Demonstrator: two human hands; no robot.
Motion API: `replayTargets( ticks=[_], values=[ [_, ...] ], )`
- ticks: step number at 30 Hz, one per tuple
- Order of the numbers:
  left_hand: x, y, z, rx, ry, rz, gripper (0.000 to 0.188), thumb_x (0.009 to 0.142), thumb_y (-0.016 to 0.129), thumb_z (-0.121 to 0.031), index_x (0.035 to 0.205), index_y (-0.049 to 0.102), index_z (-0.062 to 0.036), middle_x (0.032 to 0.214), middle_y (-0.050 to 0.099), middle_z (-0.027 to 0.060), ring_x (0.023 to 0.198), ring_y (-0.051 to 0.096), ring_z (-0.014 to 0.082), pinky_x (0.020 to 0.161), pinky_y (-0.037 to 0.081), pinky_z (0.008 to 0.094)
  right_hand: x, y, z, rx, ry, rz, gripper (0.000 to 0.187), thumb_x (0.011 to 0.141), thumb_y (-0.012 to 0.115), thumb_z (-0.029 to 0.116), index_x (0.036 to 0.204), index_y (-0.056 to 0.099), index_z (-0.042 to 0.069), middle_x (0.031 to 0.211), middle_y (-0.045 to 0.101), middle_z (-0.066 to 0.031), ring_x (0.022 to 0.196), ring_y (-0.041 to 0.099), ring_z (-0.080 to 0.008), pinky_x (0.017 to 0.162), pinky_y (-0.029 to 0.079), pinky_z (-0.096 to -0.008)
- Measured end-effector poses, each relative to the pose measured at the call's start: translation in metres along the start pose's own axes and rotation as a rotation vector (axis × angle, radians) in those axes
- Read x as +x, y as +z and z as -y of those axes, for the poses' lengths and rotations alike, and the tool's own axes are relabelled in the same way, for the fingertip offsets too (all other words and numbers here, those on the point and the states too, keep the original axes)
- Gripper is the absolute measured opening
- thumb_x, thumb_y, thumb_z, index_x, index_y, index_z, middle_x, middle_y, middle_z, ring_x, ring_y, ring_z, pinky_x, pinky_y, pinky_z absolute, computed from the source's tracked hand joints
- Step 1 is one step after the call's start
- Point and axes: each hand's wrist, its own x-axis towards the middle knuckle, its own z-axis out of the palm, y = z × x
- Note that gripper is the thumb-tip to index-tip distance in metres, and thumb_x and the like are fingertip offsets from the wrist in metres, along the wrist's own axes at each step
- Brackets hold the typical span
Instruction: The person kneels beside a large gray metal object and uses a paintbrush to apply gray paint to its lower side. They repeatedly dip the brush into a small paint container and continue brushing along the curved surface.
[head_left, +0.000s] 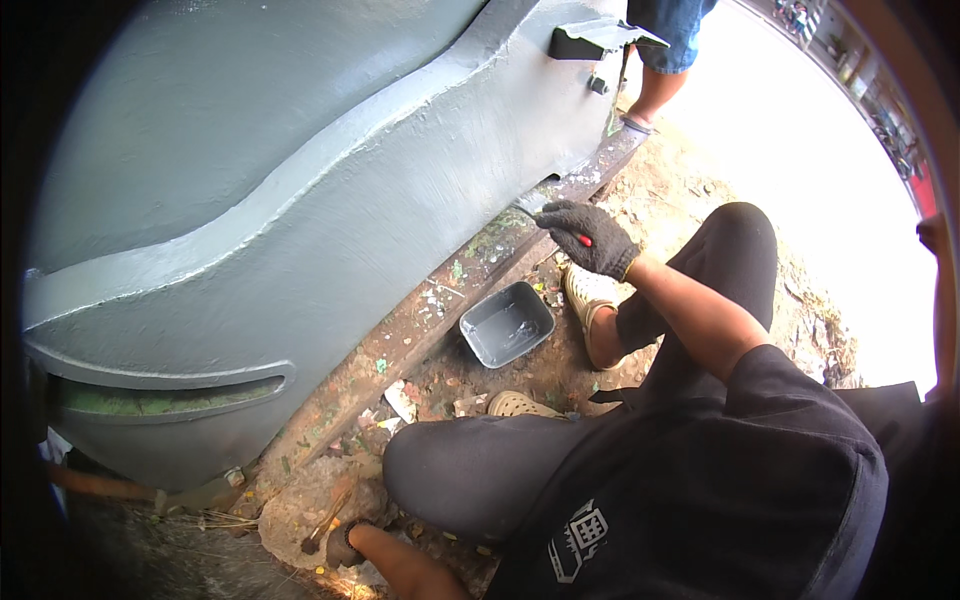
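My right hand (590, 238), in a dark knit glove, is closed around a paintbrush (584, 240) with a red handle end. Its grey tip reaches to the lower edge of a large grey-painted metal panel (400, 190); whether it touches is unclear. Below that hand, a dark rectangular tub (507, 325) with grey paint inside sits on the ground. My left hand (345, 545), also gloved, is down by a rough stone (290, 520) at the lower left. Its fingers are mostly hidden. A thin stick (330, 515) lies beside it.
A paint-spattered rusty beam (400, 330) runs beneath the panel. Above the beam's far end, a bracket (600, 38) and a bolt (598, 85) jut out. Another person's leg (662, 85) stands there. My bent knees and light clogs (590, 300) are close to the tub.
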Motion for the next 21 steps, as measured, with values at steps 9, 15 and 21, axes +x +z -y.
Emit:
replayTargets(
  ticks=[9, 15, 21],
  values=[
    [0.056, 0.021, 0.004, -0.447, -0.337, -0.063, 0.054, 0.107, 0.044, -0.031, 0.144, 0.046, 0.0079, 0.117, 0.071, 0.023, 0.101, 0.074, 0.0398, 0.079, 0.062, 0.0503, 0.063, -0.124, 0.101, 0.015, -0.351, -0.508, 0.026, 0.103, 0.061, 0.007, 0.127, 0.073, 0.008, 0.132, 0.069, -0.0162, 0.122, 0.068, -0.0267, 0.101, 0.056, -0.0403],
    [0.018, 0.013, 0.003, -0.183, -0.205, -0.019, 0.054, 0.108, 0.043, -0.033, 0.144, 0.049, 0.0065, 0.12, 0.07, 0.0224, 0.105, 0.073, 0.0387, 0.083, 0.06, 0.0511, 0.035, -0.06, 0.054, 0.14, -0.25, -0.454, 0.037, 0.098, 0.062, 0.001, 0.133, 0.07, 0.009, 0.138, 0.064, -0.0207, 0.126, 0.064, -0.0376, 0.107, 0.051, -0.0433],
    [0.006, 0.012, -0.003, -0.12, -0.167, 0.022, 0.054, 0.108, 0.044, -0.035, 0.144, 0.05, 0.0049, 0.124, 0.07, 0.021, 0.108, 0.072, 0.0373, 0.087, 0.059, 0.0514, -0.022, 0.016, -0.028, 0.08, 0.212, -0.073, 0.028, 0.099, 0.066, 0.014, 0.126, 0.073, 0.008, 0.128, 0.069, -0.0194, 0.122, 0.065, -0.037, 0.105, 0.052, -0.0443]
  ],
)
